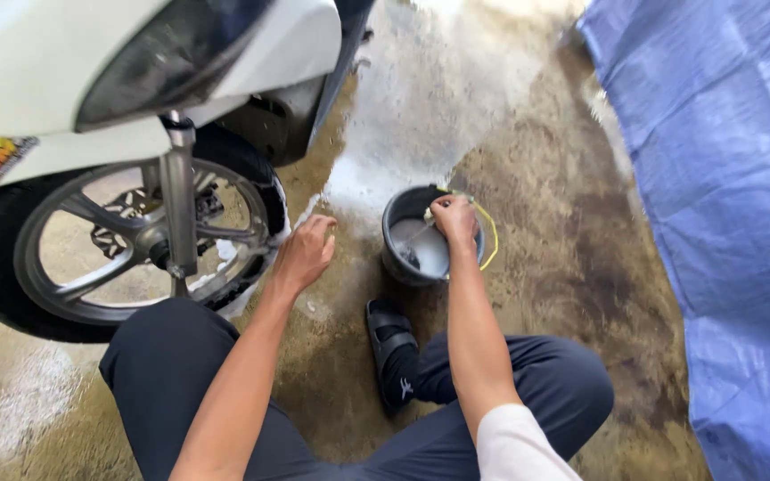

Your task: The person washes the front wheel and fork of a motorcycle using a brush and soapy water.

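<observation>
I am squatting beside a white scooter whose front wheel [135, 236] has a black tyre, silver spokes and patches of foam. My left hand [305, 252] hovers just right of the tyre, fingers loosely curled, holding nothing. My right hand [454, 219] is shut on a small thing, apparently a brush or cloth, over a dark grey bucket [396, 249] of soapy water. A thin yellow handle [491, 236] curves along the bucket's right side.
The wet concrete floor [545, 196] carries white suds beyond the bucket. A blue tarpaulin [724, 205] covers the right side. My black sandal [387, 343] rests just in front of the bucket. The scooter's white body [46, 62] overhangs the wheel.
</observation>
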